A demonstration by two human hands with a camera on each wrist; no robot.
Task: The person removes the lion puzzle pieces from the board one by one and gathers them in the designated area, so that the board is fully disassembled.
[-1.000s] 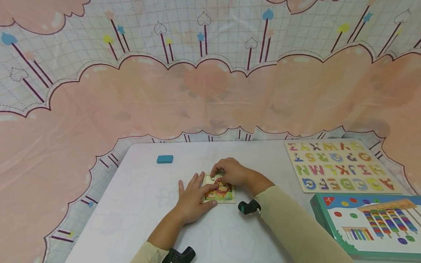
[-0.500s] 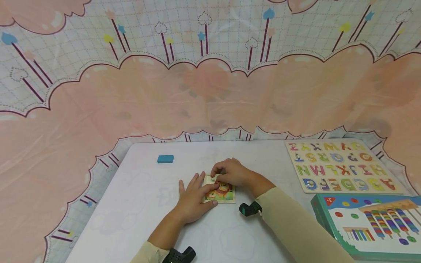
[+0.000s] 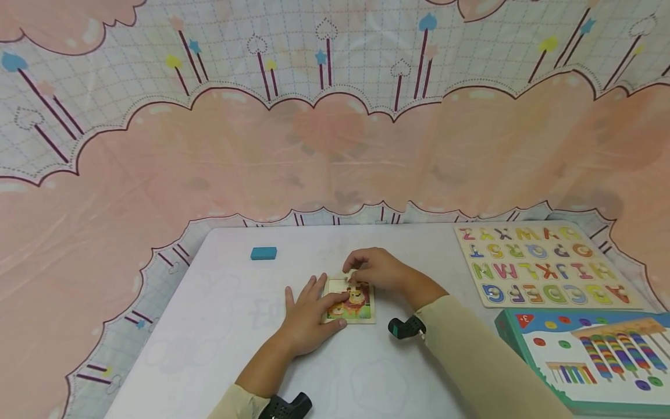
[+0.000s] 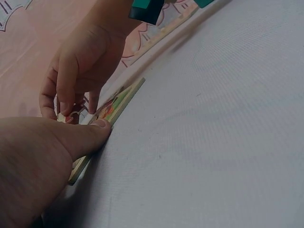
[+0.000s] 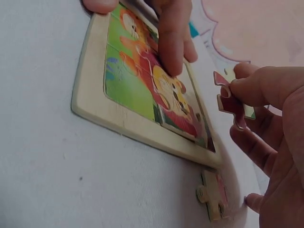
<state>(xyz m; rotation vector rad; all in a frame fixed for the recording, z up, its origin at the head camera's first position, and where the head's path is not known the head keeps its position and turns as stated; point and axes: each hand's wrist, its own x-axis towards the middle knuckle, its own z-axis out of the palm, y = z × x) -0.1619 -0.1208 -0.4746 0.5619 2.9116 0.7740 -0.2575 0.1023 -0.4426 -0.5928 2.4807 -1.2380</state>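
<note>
Right wrist feed: nearest me, the right hand [image 5: 292, 123] pinches a red-and-pale jigsaw piece [image 5: 232, 105] between thumb and fingers, clear of the tray. Below it a loose jigsaw piece [image 5: 213, 194] lies on the white tabletop [image 5: 71, 180], just beside the rim of the wooden puzzle tray [image 5: 133, 123]. The interlocked pieces [image 5: 126, 83] already make most of a lion picture; I judge the bare strip along the tray's far side is what's left, with at least these two pieces out. Whether others hide under the hands, I can't tell.

The head view gives me the left hand [image 3: 309, 320] best: fingers spread, gripping nothing, index finger and thumb resting on the tray. The loose piece doesn't show there; the right hand seems to cover it. The left wrist feed adds the tray's thin edge, seen low and side-on.

Farther out, only the head camera shows me clearly the bead-toy box [image 3: 591, 361], alphabet puzzle board [image 3: 544, 265], teal block [image 3: 264, 254] and peach backdrop [image 3: 335, 157].
</note>
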